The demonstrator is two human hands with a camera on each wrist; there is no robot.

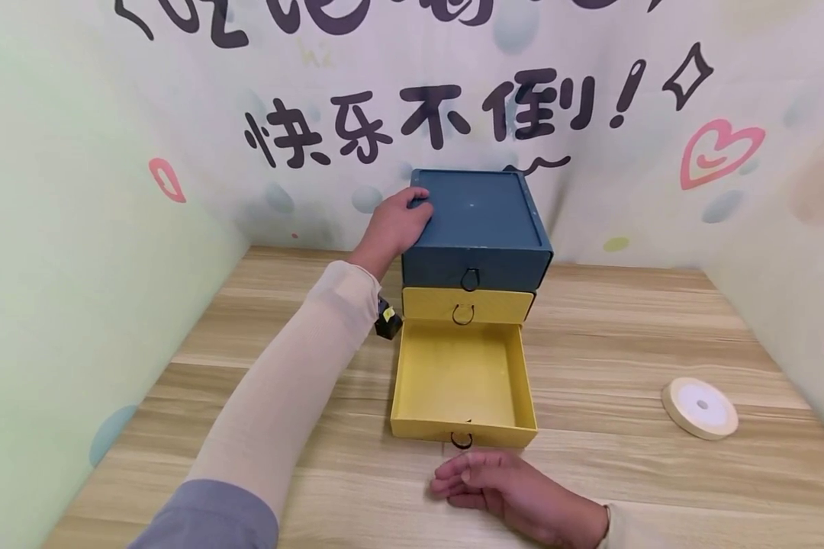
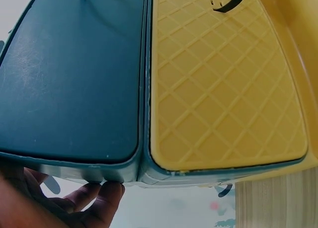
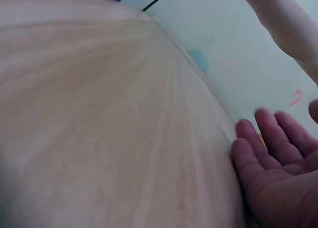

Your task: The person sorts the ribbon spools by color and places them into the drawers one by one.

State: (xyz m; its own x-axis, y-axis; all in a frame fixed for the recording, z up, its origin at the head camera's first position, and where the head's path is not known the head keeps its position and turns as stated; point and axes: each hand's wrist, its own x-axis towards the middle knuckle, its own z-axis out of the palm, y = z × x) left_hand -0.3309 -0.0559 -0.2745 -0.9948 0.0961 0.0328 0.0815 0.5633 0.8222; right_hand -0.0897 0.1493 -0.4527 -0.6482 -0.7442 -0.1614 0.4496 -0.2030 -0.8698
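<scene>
A small drawer cabinet stands on the table: a blue unit [image 1: 477, 206] with a blue front on top, a yellow drawer front [image 1: 426, 303] below it, and an open yellow bottom drawer [image 1: 460, 374]. Each front carries a black loop pull. At the cabinet's upper left edge, my left hand [image 1: 398, 221] grips it, with some digits over the top. The left wrist view shows fingers [image 2: 107, 198] against the blue side wall. Just in front of the open drawer, my right hand [image 1: 501, 488] is held with loosely bent fingers and nothing in them. Nothing lies inside the open drawer.
A cream roll of ribbon or tape [image 1: 700, 408] lies flat on the wood-grain table [image 1: 611, 335] at the right. Behind the cabinet hangs a white backdrop [image 1: 357, 69] with large black characters. A pale green wall [image 1: 62, 229] borders the left side.
</scene>
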